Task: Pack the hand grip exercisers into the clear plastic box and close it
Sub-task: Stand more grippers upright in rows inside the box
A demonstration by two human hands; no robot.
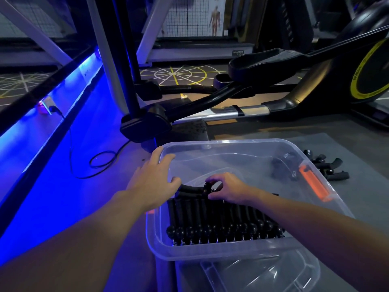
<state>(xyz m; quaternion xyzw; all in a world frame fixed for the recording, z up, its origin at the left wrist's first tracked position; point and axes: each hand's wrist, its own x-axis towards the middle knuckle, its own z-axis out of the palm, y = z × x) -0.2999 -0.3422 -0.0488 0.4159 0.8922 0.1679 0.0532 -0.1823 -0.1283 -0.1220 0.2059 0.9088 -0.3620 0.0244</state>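
Pinching one exerciser (205, 189) beside the packed row (221, 220), right hand (228, 189) curls; left hand (153, 180) spread.

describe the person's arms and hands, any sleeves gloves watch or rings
Both are bare. The left arm and right arm show no sleeve up to the frame's edge. The left hand and right hand wear no gloves, and no watch, band or ring is visible on either.

left hand (153, 182) spread, right hand (228, 189) pinching
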